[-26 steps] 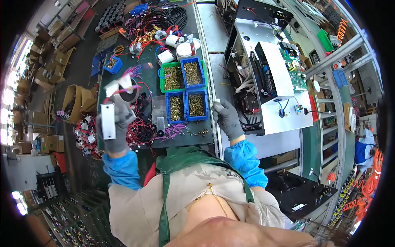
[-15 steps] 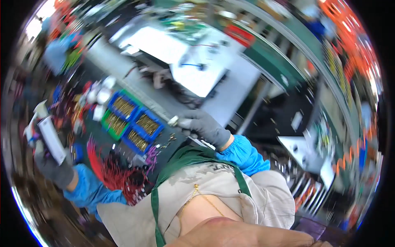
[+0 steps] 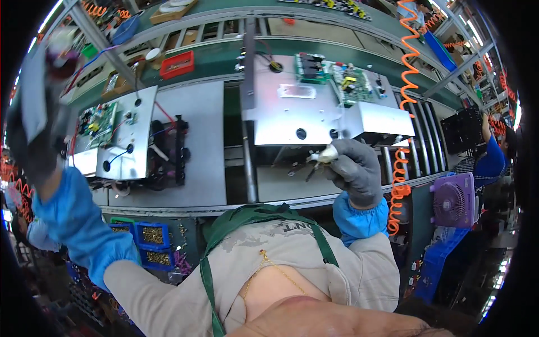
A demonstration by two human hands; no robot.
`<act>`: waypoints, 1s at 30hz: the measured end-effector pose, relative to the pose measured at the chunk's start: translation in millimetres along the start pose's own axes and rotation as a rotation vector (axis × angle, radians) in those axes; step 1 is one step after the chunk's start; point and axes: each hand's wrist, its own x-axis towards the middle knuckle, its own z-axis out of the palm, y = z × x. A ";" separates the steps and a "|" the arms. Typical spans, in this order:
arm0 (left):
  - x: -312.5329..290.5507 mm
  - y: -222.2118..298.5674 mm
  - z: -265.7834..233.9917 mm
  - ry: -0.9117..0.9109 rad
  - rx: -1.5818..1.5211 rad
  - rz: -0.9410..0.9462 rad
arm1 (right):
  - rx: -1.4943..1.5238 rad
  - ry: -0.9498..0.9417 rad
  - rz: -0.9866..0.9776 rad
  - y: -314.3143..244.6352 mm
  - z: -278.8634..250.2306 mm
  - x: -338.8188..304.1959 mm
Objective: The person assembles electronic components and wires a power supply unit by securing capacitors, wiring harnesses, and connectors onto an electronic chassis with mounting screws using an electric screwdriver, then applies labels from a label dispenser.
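A pale plate [image 3: 33,95] is held up in the gloved left hand [image 3: 40,154] at the far left; how the fingers are closed on it is too blurred to be told. A small white part [image 3: 327,153] is pinched between the fingertips of the gloved right hand [image 3: 360,171] (thin dark pieces jut from it), near the lower edge of the right case [image 3: 300,115]; whether the case is touched cannot be told. Compared with half a second ago, the view has been swung round: the blue bins [image 3: 154,246] on the desk [image 3: 192,231], then near the right hand, are now seen at the lower left, well apart from it, and the right case is now faced. The plate and the white part are still held in the same hands.
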 end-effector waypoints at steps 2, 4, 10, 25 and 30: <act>61.5 -51.4 31.6 0.539 0.321 0.229 | -0.111 0.109 -0.032 -8.4 -35.4 -16.2; 115.3 -84.0 27.6 0.797 0.480 0.348 | -0.081 0.208 -0.021 -18.8 -66.7 -29.5; 262.5 -160.3 -52.8 0.060 -0.050 0.045 | -0.106 0.276 -0.037 -40.8 -126.8 -41.2; 301.1 -330.8 -70.5 -0.037 0.308 -0.466 | -0.411 0.264 -0.038 -74.9 -136.3 55.1; 269.9 -308.2 -38.5 -0.066 0.555 -0.597 | -0.577 0.112 -0.137 -79.7 -135.5 155.8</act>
